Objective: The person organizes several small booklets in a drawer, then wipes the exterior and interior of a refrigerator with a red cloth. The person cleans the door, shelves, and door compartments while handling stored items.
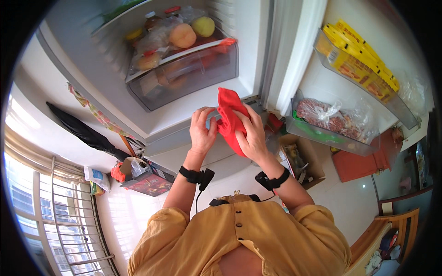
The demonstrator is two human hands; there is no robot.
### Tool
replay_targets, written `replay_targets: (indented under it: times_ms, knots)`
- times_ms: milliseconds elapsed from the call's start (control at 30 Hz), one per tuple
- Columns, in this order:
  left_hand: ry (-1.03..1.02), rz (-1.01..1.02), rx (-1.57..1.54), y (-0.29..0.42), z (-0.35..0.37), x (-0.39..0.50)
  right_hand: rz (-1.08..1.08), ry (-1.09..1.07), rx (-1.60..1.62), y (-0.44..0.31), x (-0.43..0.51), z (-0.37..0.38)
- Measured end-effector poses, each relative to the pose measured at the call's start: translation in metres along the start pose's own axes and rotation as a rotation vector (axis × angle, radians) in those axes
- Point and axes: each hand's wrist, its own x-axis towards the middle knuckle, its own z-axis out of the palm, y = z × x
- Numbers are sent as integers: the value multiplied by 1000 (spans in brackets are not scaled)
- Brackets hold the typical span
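Observation:
A folded red cloth [229,120] is held in front of the open refrigerator [221,93]. My right hand [253,132] grips it from the right, fingers spread over its folds. At the cloth's left edge is my left hand [202,129], its fingers curled; whether it pinches the cloth I cannot tell. Just beyond the hands a clear drawer [193,79] sits at the bottom of the compartment, with a peach-coloured fruit [182,35], a yellow-green fruit [203,27] and plastic bags above it.
The refrigerator door stands open at right, its bins holding yellow packages [362,55] and a tied bag of reddish food [324,114]. Below are a cardboard box [312,162] and a red stool or box [362,160]. A black umbrella [83,131] and an open carton [148,179] are at left.

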Motion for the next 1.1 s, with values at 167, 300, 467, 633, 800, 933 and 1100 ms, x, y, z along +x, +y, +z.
replay_targets:
  times_ms: [167, 300, 467, 633, 800, 933, 1100]
  knots:
    - [-30, -49, 240, -49, -25, -12, 162, -159, -345, 36, 62, 60]
    - [-41, -24, 199, -64, -23, -18, 138, -266, -485, 35, 61, 100]
    - [-5, -124, 78, -70, -21, -21, -67, -273, -330, 15, 43, 124]
    - [-32, -136, 52, -68, -25, -21, -109, -206, -333, 17, 18, 104]
    - [-17, -103, 106, -62, -25, -21, -23, -148, -520, 47, -9, 56]
    - [-43, -103, 196, -57, -24, -22, 121, 14, -592, 74, -1, 33]
    - [-126, -16, 313, -57, -18, -22, -13, -89, -535, 53, -21, 59]
